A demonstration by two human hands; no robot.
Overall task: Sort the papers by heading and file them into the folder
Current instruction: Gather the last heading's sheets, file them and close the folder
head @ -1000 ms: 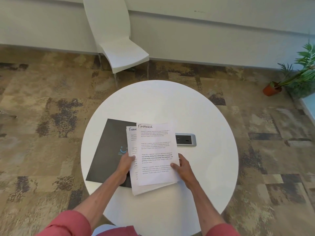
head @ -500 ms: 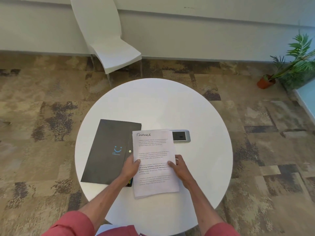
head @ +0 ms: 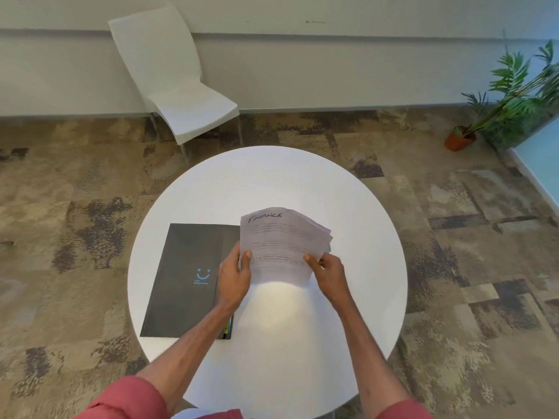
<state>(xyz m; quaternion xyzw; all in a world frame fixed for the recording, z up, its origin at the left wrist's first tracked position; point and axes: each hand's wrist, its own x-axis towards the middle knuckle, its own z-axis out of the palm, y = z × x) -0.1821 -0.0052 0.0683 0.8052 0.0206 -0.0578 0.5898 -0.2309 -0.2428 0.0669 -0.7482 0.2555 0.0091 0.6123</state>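
White sheets, a loose stack of papers (head: pixel 281 243) headed FINANCE, are held tilted above the middle of the counter (head: pixel 272 182). The left hand (head: pixel 234 279) pinches their left edge and the right hand (head: pixel 331 275) pinches the lower right edge. Light and floppy, they may fan or slip, so both side edges suit gripping. Beside them, toward the counter's left edge, lies the closed black folder (head: pixel 187 276), which needs opening first.
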